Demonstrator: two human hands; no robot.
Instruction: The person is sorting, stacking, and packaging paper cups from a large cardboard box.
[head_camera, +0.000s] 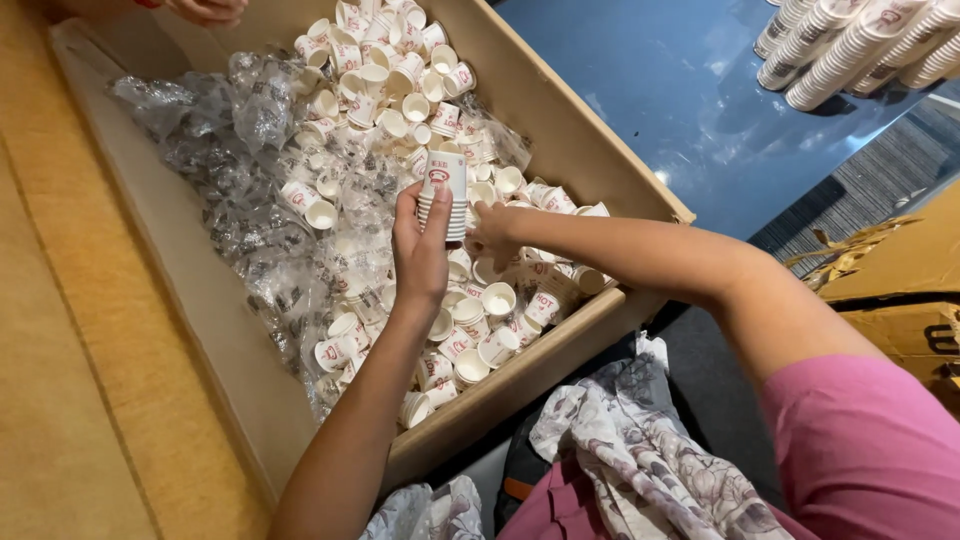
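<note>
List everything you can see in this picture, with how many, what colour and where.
small white paper cups with red print: many, loose, inside the box
stack of nested white paper cups: one, held above the box
crumpled clear plastic wrap: a heap, left part of the box
large brown cardboard box: one, centre
long rows of stacked white cups: several, top right on the table
glossy blue table: one, right of the box
flattened brown cardboard: right edge
another person's hand: one, top edge
grey floral cloth: bottom, on the lap
left hand: holds the stack
right hand: among the loose cups, beside the stack
</note>
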